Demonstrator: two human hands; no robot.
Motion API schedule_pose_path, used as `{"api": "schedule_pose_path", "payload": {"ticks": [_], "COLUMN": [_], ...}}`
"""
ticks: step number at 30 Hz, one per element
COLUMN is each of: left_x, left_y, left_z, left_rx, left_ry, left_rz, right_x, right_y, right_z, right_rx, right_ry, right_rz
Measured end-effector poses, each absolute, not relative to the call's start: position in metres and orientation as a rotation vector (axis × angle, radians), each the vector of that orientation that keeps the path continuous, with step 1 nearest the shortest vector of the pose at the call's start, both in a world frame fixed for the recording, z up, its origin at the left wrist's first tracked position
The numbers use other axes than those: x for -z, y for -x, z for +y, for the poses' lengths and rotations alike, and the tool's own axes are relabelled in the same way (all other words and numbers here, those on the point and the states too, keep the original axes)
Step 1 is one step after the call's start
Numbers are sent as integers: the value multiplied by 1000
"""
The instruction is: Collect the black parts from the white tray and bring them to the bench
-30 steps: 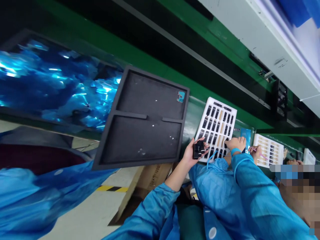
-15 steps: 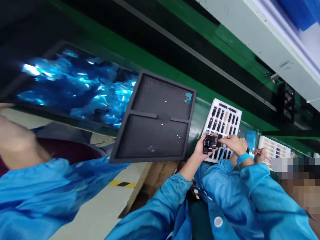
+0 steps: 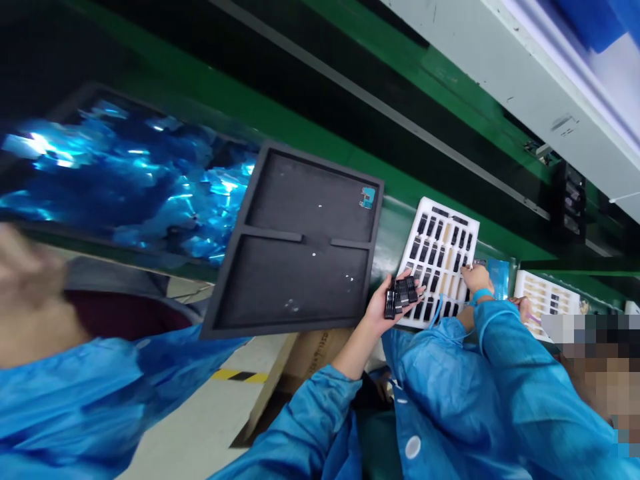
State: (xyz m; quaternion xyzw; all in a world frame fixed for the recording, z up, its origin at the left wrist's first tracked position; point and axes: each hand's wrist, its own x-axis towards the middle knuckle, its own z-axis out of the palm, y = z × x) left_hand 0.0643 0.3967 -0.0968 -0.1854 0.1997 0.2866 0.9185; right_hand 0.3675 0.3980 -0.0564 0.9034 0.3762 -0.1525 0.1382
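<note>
On the glossy green bench (image 3: 394,217): black tray (image 3: 295,283), matte, shallow, rib-divided.
White tray (image 3: 426,203): foam-like, slotted, holding slim dark strips.
Left hand (image 3: 381,310): palm up, fingers apart beneath black parts (image 3: 404,293).
Right hand (image 3: 479,280): wrist bent, at white tray's right edge; cannot tell whether fingertips pinch anything.
Black parts: blocky, ribbed, heaped on left palm.

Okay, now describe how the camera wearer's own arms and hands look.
The left sleeve and right sleeve are creased, loose blue fabric. The left hand and right hand are ungloved, and a blue band circles the right wrist.
</note>
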Motion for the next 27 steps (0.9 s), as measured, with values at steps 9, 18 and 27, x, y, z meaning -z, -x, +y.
{"api": "schedule_pose_path", "payload": {"ticks": [9,18,27], "left_x": [93,83,71], "left_y": [-55,-53,-73], "left_z": [398,402,414], "left_rx": [-581,-612,-603], "left_ry": [392,376,354], "left_rz": [405,372,344], "right_x": [59,27,9], "right_y": [-371,-362,-296], "right_z": [408,428,383], "right_rx": [563,569,657], "right_ry": [-2641,-2649,-2662], "right_rz": [957,994,1322]}}
